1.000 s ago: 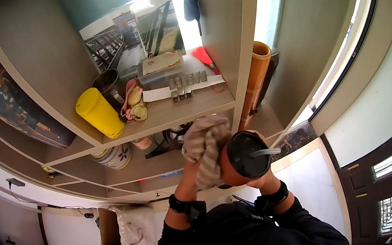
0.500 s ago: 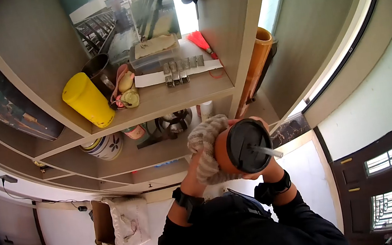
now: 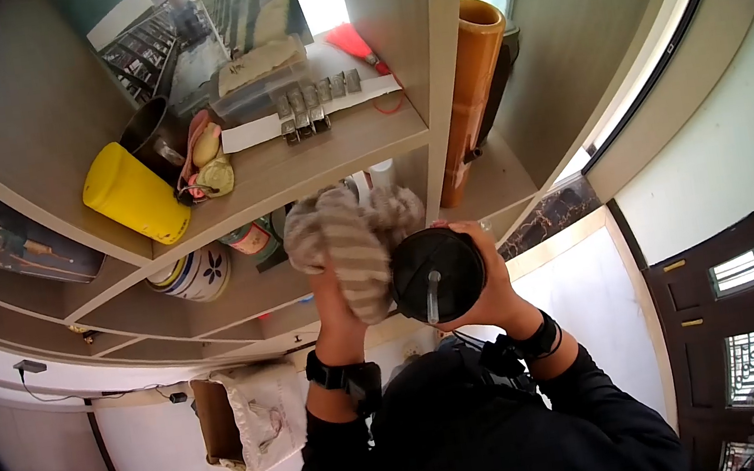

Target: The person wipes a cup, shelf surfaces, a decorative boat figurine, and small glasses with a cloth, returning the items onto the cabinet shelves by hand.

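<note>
My right hand (image 3: 497,284) is wrapped round a tumbler with a black lid (image 3: 437,273) and a clear straw (image 3: 434,297) sticking out of it. The tumbler stands about upright, seen from above, so its body is mostly hidden. A beige and grey striped cloth (image 3: 358,253) is bunched in my left hand (image 3: 337,308); its folds cover most of the fingers. The cloth is right beside the tumbler's left side. Both hands are in front of the lower shelf.
On the upper shelf (image 3: 328,160) are a yellow canister (image 3: 132,195), a dark metal mug (image 3: 153,137), a plastic box (image 3: 263,78) and a red brush (image 3: 355,46). A flowered pot (image 3: 199,275) sits below. A tall brown tube (image 3: 470,97) stands right. An open carton (image 3: 248,417) is on the floor.
The cloth has moved left, away from around the tumbler, with my left hand. My right hand holds the tumbler, whose straw now points toward me. The view has shifted slightly.
</note>
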Tool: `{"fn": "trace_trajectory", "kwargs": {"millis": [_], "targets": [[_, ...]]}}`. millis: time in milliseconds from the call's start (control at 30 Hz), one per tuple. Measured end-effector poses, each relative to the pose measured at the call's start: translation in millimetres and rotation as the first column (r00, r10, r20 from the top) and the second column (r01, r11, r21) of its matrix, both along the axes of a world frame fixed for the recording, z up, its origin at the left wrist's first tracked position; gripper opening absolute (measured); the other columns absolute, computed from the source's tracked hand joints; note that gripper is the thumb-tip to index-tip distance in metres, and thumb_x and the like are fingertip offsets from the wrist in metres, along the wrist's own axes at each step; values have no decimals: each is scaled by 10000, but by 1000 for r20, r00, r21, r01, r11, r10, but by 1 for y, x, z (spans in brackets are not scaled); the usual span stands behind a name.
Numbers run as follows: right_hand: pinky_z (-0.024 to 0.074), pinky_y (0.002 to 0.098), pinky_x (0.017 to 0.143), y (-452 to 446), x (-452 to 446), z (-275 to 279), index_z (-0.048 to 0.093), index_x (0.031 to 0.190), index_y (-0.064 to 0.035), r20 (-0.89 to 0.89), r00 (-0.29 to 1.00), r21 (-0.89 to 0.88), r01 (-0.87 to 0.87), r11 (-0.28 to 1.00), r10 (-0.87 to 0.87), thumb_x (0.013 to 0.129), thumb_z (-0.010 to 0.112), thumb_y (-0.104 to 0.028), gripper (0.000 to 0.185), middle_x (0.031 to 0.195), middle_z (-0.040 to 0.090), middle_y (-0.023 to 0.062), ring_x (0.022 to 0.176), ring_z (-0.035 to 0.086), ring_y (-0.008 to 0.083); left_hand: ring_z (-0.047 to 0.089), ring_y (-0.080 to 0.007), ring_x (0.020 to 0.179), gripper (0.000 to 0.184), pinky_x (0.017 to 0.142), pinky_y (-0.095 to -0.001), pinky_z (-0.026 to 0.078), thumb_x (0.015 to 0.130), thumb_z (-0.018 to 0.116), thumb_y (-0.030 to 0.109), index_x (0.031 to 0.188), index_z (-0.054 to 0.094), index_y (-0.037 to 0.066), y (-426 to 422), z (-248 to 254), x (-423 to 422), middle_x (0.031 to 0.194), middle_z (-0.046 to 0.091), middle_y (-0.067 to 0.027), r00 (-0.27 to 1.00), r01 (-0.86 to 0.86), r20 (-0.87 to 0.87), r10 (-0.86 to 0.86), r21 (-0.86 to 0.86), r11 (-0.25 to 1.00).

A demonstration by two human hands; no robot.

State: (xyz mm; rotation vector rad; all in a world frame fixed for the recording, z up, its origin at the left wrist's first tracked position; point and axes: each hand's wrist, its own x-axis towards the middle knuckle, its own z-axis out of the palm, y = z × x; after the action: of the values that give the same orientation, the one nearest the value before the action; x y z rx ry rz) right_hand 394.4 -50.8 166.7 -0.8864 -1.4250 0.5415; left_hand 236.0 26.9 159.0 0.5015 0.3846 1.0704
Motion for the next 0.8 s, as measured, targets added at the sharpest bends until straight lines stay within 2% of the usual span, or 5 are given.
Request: {"fn": "trace_trajectory", "kwargs": {"millis": [167, 333, 500, 600, 800], "targets": [[352, 295, 856, -7, -5, -6, 337, 1151, -10, -56, 998, -96, 0, 995, -5, 441, 794, -136, 854, 1082, 419, 133, 1003, 443, 215, 498, -148, 872, 477, 723, -275, 425, 703, 621, 88, 1115, 398, 1, 0, 38, 16, 1006, 513, -85, 702, 280, -697, 148, 460, 842], [369, 289, 838, -14, 0, 2, 349, 1144, -10, -51, 998, -115, -27, 993, 21, 436, 798, -158, 851, 1049, 443, 115, 973, 462, 207, 448, -165, 995, 560, 864, -300, 348, 659, 638, 73, 1160, 398, 4, 1, 60, 2, 1094, 481, -99, 734, 544, -674, -86, 508, 667], [388, 326, 811, -15, 3, 3, 381, 1122, -14, 17, 1000, -144, 1, 990, 1, 424, 792, -185, 827, 1039, 452, 149, 949, 486, 271, 457, -153, 993, 518, 857, -293, 360, 661, 638, 64, 1129, 425, 0, 3, 45, 0, 1107, 480, -85, 637, 581, -713, 294, 695, 424], [394, 347, 790, -14, 7, 8, 382, 1118, -15, 183, 983, -42, 39, 998, -31, 408, 787, -198, 837, 1025, 454, 162, 918, 489, 312, 489, -142, 944, 463, 813, -274, 390, 654, 639, 47, 1078, 462, -7, -10, 52, 7, 1066, 513, -84, 731, 404, -679, 63, 505, 763], [396, 348, 772, -13, 5, 4, 375, 1106, 12, 178, 984, -25, 35, 999, -30, 400, 786, -203, 845, 1000, 462, 166, 895, 489, 314, 550, -126, 771, 381, 679, -263, 442, 629, 669, 55, 971, 525, -31, -2, 62, 11, 876, 598, -83, 592, 426, -796, 130, 445, 788]]}}
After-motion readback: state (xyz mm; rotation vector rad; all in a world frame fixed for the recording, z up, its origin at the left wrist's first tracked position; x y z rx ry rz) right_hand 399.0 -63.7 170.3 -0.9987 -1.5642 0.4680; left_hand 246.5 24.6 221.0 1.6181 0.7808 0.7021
